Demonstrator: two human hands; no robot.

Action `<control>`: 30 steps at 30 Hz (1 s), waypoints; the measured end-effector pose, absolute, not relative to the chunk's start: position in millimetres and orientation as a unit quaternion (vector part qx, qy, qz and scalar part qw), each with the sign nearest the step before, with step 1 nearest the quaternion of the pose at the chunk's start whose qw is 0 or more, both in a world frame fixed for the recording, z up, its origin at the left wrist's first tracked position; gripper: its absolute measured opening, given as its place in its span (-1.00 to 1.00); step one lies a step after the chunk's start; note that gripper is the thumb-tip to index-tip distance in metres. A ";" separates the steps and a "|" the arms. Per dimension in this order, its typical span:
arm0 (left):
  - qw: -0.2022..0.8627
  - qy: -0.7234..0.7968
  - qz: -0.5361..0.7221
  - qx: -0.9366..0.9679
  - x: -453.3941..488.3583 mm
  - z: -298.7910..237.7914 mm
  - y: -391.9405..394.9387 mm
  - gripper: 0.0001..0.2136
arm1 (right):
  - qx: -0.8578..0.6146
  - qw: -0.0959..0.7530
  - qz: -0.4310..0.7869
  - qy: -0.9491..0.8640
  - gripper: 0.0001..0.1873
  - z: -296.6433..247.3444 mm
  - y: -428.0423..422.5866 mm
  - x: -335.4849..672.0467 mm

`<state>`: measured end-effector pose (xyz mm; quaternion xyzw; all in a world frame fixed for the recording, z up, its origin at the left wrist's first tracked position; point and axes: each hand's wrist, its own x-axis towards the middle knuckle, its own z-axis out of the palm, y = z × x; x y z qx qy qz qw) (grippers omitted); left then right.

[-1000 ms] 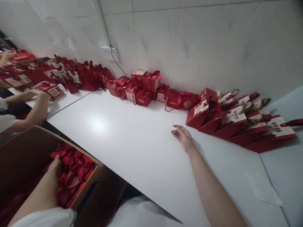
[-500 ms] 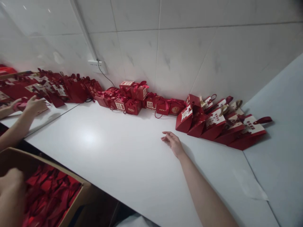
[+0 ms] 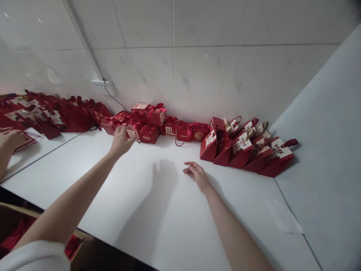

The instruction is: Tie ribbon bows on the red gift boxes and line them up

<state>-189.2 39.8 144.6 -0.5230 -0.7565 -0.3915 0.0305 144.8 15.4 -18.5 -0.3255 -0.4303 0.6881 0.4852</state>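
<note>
My left hand is stretched out over the table, in front of a pile of small red gift boxes tied with ribbon. Its fingers look loosely bent and apart, and I see nothing in them; whether they touch a box I cannot tell. A red box with gold print sits just right of that hand, and another box with a ribbon bow lies on top of the pile. On the white table rests my right hand, fingers half curled and apart, holding nothing. Nearest to it are red tent-shaped gift boxes.
At the left edge, another person's hand is by a red package. Many red bags stand behind it. A cardboard carton with red contents sits below the table edge. A tiled wall and side panel bound the table.
My left hand has risen from over the carton and reached forward to the box pile. My right hand stays on the table. The view has turned slightly right.
</note>
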 end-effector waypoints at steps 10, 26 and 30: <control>0.055 -0.845 -0.284 -0.449 -143.0 89.8 135.4 -0.08 | -0.315 0.489 0.696 -0.422 -0.65 -14.3 18.1 142.6; 0.039 -0.824 -0.357 -0.438 -112.0 122.7 205.2 0.14 | -0.314 0.492 0.697 -0.416 -0.66 -9.5 23.0 139.2; -0.020 -0.815 -0.387 -0.432 -124.4 116.9 214.8 0.14 | -0.317 0.486 0.701 -0.414 -0.64 -12.9 25.3 139.4</control>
